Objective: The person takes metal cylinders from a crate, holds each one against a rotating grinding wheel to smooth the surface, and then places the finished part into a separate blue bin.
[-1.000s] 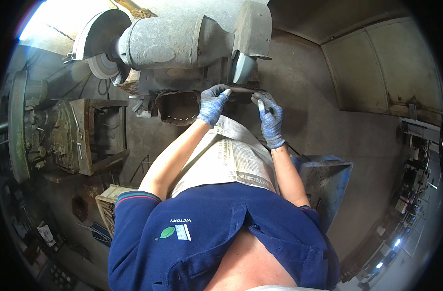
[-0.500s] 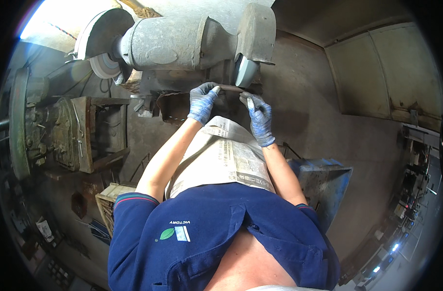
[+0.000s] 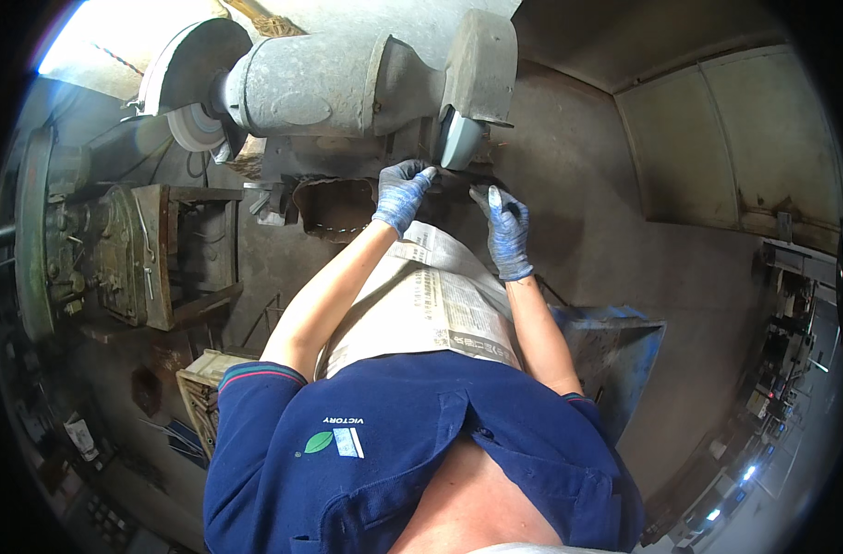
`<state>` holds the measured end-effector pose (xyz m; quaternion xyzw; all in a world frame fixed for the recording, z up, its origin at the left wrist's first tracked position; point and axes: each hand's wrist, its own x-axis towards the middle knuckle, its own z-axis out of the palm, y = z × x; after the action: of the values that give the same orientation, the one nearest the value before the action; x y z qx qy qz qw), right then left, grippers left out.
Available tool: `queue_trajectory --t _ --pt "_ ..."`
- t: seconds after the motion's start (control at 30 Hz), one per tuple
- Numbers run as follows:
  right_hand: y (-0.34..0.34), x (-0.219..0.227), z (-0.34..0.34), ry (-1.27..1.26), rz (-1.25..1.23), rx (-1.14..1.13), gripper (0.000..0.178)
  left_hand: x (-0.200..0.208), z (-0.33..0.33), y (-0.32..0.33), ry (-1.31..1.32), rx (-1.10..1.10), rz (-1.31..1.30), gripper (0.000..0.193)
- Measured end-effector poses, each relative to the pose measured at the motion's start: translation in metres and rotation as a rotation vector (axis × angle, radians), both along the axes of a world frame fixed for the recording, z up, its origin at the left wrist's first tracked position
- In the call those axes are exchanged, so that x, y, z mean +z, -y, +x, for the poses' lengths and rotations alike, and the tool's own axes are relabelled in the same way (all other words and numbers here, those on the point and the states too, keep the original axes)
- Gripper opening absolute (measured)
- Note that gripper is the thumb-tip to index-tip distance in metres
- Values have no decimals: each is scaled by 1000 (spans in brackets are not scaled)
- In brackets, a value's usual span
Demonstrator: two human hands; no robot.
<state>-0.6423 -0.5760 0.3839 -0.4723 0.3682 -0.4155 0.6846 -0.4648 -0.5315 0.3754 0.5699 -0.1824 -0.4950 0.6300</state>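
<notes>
A grey bench grinder stands in front of me, its pale right wheel showing below the metal guard. Both my hands wear blue and grey knit gloves. Just below the left side of that wheel, my left hand pinches one end of a thin, dark metal strip. My right hand is closed at the strip's other end, to the right of the wheel. The strip spans crosswise under the wheel's lower edge; whether it touches the wheel I cannot tell. Newspaper covers my lap.
To the left stands a greasy machine with a rusty frame. The grinder's white left wheel is exposed. A dark open tray lies below the motor. A blue metal bin is beside my right arm, a wooden crate beside my left.
Both hands have shifted right with the strip along the underside of the right wheel. My right hand has also come slightly lower. The view has moved a little.
</notes>
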Motion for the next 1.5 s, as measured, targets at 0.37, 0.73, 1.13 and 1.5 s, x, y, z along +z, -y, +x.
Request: queue_trajectory --t 0.37,0.73,1.13,1.5 --pt "-9 -4 31 -14 -15 80 27 -9 30 -17 51 46 16 7" --pt "-60 38 12 -276 -618 86 24 37 19 -83 223 -26 -64 15" --pt "-133 118 -37 -453 -1005 -79 38 63 -19 -106 351 -235 -514 19" --pt "-184 157 -153 -823 -461 -460 37 65 30 -151 798 -311 -240 14"
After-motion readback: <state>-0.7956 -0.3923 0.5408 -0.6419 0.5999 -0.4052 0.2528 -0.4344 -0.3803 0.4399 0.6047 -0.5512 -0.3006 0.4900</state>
